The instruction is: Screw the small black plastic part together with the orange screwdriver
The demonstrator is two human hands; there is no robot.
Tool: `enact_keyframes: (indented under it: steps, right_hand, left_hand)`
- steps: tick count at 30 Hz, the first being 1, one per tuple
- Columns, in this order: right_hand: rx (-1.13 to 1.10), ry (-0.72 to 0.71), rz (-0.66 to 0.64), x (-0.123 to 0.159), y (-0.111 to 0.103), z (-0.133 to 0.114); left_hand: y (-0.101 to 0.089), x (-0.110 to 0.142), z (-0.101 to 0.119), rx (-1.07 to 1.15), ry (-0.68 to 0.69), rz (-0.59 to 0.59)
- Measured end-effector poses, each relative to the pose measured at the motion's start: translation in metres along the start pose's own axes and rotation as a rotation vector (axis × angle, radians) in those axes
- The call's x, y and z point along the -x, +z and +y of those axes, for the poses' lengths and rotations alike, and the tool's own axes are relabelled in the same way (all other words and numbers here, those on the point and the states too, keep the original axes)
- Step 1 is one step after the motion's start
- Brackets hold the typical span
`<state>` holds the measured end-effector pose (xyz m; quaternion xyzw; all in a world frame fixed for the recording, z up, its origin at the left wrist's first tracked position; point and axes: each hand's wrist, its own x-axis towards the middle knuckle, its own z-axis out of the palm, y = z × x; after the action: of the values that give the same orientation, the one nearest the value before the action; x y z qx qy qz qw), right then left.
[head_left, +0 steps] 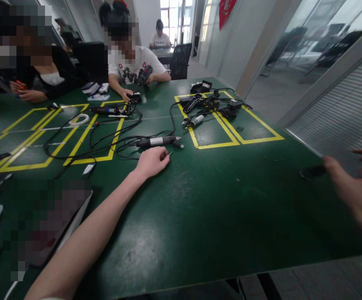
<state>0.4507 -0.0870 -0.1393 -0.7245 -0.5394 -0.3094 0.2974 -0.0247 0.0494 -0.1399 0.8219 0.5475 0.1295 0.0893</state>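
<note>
My left hand rests low over the green table, its thumb and fingers pinched together. A small thin metal piece sticks out between the fingertips; its exact kind is too small to tell. Just beyond this hand lies a black and silver pen-shaped electric tool with a cable. At the right edge my right hand is blurred, with thumb and fingers apart. Beside its thumb tip a dark cylinder-like object lies on the table; whether they touch I cannot tell.
Yellow tape marks boxes on the table. Black adapters and cables lie in the right boxes, near a silver tool. Another corded tool and a white ring lie left. Across sits a person handling black devices.
</note>
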Motion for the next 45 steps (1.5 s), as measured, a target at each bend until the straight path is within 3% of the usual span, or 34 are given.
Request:
enact_keyframes:
  steps: [1,5,10,16,25,37,45]
  right_hand:
    - [-0.048,-0.067,-0.033,-0.004,0.001,-0.009]
    - [-0.137,-0.341,-0.373,-0.022,0.019,-0.045]
    - [-0.085,-0.367,-0.68,-0.045,0.045,-0.05]
    - [-0.098,-0.204,-0.868,-0.049,0.051,-0.05]
    - [-0.102,-0.012,-0.84,-0.047,0.048,-0.054]
    - [-0.115,-0.092,-0.848,-0.048,0.049,-0.067]
    - [-0.255,-0.023,-0.707,-0.038,0.034,-0.071]
  left_hand:
    - [0.0,0.0,0.0,-0.001,0.0,0.0]
    - [-0.001,0.0,0.001,-0.004,0.001,0.004]
    - [-0.001,0.0,0.001,-0.001,0.004,0.007]
    - [0.001,0.0,0.001,0.007,0.004,0.001]
    - [0.0,0.001,0.001,0.012,0.003,0.002]
    - [0.001,0.0,0.001,0.005,0.003,0.003]
    - [0.001,0.001,0.0,0.007,0.005,0.007]
